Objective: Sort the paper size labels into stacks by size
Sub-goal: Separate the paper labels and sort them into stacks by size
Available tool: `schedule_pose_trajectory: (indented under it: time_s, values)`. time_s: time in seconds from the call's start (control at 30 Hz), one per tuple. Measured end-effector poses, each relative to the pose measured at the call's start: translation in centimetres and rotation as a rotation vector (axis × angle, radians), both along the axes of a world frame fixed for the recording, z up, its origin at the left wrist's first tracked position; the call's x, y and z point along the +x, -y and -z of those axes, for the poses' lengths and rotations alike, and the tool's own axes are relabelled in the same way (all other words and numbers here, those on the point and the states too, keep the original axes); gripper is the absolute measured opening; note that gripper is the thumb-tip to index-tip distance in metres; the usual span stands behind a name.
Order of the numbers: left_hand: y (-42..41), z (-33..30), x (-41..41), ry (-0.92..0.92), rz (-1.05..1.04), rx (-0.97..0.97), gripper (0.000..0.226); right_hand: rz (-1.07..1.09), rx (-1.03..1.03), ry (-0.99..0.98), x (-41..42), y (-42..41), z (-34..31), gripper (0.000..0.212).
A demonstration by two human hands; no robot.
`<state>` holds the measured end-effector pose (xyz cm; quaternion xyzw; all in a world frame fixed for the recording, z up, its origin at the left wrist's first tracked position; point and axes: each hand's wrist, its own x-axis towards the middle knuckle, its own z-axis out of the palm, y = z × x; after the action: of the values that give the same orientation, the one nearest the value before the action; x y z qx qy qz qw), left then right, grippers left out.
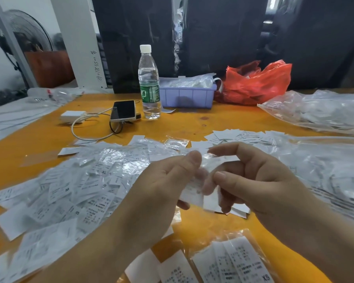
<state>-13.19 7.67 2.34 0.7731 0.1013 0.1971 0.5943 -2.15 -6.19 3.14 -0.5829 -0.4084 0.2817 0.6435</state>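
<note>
Both hands hold one small bag [200,180] of labels above the table [192,123]: the left hand [164,186] pinches its top, the right hand [251,178] pinches its side, probably to open it. Unsorted labels [70,190] lie spread at the left, near the hands.

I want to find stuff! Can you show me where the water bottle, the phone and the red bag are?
water bottle [148,82]: head view, on the clear body just above its green label.
phone [123,109]: head view, on the middle of its dark screen.
red bag [262,82]: head view, on its crumpled front.
</note>
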Motion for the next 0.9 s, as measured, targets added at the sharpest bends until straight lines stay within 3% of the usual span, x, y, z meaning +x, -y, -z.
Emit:
schedule_pose_trajectory:
  time_s: [0.07, 0.2, 0.43, 0.53, 0.7, 0.83, 0.9]
  values:
    - [0.05, 0.02, -0.01, 0.009, 0.008, 0.043, 0.048, 0.017, -0.01, 0.043, 0.01, 0.08, 0.15, 0.031]
    - [0.18, 0.23, 0.19, 0.013, -0.037, 0.142, 0.022, 0.032, -0.009, 0.08, -0.03, 0.01, 0.38, 0.029]
    - [-0.07, 0.11, -0.13, 0.03, -0.138, 0.18, 0.019, 0.064, -0.029, 0.125, 0.2, 0.21, 0.34, 0.011]
    - [-0.15, 0.18, -0.11, 0.008, -0.155, 0.189, 0.027, 0.052, -0.051, 0.145, 0.4, 0.13, 0.26, 0.017]
    - [-0.15, 0.18, -0.11, 0.007, -0.148, 0.181, 0.03, -0.042, -0.003, -0.046, 0.66, 0.04, 0.0, 0.026]
    - [-0.15, 0.19, -0.11, 0.01, -0.122, 0.158, 0.026, -0.075, -0.025, -0.208, 0.83, 0.02, -0.02, 0.016]
    - [0.01, 0.11, -0.1, 0.023, -0.087, 0.146, 0.023, -0.083, -0.062, -0.25, 0.89, -0.06, 0.12, 0.024]
